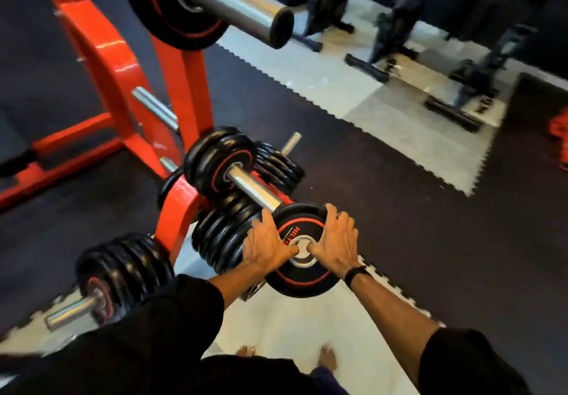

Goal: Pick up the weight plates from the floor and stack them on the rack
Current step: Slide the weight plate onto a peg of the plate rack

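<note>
Our left hand (266,245) and right hand (333,241) clamp weight plate (302,268) at chrome peg (255,190) tip; bore seemingly aligned. We push square, level.

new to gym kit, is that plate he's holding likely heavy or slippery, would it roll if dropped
The plate is probably heavy for its size: both hands, left hand and right hand, grip it. Its coating looks rubbery, so likely not slippery. Being round, it could roll if it landed on edge.
</note>
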`<state>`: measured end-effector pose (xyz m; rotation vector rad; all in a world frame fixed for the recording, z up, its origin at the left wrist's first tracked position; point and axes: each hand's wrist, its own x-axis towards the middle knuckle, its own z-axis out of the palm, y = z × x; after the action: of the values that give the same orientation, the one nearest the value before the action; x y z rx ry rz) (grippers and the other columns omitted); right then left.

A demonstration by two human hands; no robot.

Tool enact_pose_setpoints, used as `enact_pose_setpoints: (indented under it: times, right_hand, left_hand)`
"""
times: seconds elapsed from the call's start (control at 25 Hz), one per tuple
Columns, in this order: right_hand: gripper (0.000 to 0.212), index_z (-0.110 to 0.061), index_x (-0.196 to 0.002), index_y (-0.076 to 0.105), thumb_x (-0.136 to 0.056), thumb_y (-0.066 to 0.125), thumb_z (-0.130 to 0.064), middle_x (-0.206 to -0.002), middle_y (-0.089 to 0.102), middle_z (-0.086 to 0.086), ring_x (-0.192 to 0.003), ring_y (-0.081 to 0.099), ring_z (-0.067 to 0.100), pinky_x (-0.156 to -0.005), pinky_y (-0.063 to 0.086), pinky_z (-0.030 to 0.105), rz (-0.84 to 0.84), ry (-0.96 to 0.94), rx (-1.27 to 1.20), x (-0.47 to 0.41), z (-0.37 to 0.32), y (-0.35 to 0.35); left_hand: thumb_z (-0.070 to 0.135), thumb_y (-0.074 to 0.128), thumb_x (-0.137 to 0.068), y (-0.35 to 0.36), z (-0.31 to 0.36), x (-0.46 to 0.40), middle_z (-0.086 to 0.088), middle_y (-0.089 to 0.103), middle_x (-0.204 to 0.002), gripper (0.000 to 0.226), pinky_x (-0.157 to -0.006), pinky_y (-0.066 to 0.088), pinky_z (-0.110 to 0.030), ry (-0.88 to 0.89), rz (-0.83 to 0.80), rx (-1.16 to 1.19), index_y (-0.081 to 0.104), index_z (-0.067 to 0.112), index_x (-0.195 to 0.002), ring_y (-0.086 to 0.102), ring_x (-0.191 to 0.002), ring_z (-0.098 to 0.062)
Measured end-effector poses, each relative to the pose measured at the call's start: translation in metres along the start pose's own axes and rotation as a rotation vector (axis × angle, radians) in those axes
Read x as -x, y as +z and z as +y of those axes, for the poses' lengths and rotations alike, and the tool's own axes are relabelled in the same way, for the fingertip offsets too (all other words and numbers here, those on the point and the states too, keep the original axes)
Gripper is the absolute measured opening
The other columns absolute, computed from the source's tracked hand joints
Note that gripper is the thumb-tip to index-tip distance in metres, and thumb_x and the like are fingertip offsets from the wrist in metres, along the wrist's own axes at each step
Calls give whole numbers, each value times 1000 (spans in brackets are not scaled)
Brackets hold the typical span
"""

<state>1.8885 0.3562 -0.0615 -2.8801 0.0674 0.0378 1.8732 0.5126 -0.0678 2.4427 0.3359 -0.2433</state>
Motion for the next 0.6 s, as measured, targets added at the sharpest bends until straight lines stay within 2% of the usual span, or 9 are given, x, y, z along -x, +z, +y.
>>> enact_pose_setpoints:
  times: [0.16, 0.32, 0.4, 0.6]
  right_hand:
    - [97, -19, -138, 27, -57, 75, -39, -115, 46, 9, -106, 45, 32, -87, 43, 45, -62, -336, -3, -64, -8, -5]
    - [101, -18, -140, 25, -58, 76, -49, -119, 46, 13, -111, 46, 36, -91, 43, 48, -115, -535, -47, -100, -17, -7]
    - [105, -17, -141, 26, -58, 75, -59, -120, 46, 14, -112, 46, 37, -92, 42, 48, -146, -594, -57, -113, -19, -7]
    - [106, -19, -139, 22, -57, 75, -61, -120, 46, 15, -112, 47, 38, -89, 42, 47, -203, -669, -46, -132, -21, 5]
  left_hand:
    - [58, 82, -51, -3, 14, -16, -15, 53, -118, 93, -86, 48, -45, -225, 201, 61, 30, 19, -117, 59, -108, -40]
    - [57, 81, -50, -5, 26, -19, -17, 55, -115, 89, -86, 51, -46, -337, 342, 48, 30, 19, -113, 59, -107, -41]
    - [59, 81, -50, -7, 32, -22, -19, 55, -113, 90, -84, 52, -47, -394, 381, 41, 30, 18, -112, 60, -104, -41]
    - [60, 82, -50, -3, 37, -29, -18, 55, -116, 94, -86, 51, -47, -480, 381, 19, 32, 17, -116, 59, -107, -39]
